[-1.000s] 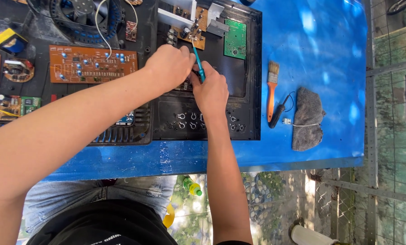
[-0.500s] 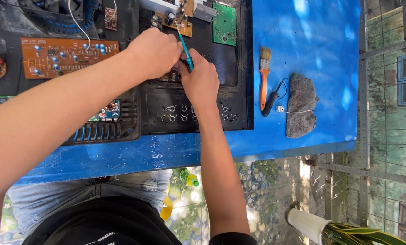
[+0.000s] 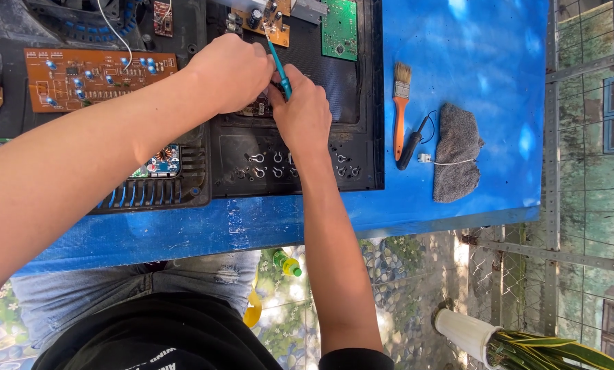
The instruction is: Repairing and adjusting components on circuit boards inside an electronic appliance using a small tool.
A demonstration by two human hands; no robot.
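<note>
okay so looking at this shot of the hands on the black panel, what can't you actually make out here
Head view only:
- Teal screwdriver tip: hidden behind the right hand.
- The part under the left hand: covered by both hands.
- Brown board components: too small to identify.
- Green board: cut off by the top edge.
- Black panel markings: too small.

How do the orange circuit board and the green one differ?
The orange circuit board is long, set crosswise and dotted with blue parts; the green circuit board is smaller, nearly square and looks flatter. The orange one lies beyond the left hand; the green one lies beyond the right hand, partly cut off by the frame edge. Both lie untouched on black housing.
</note>
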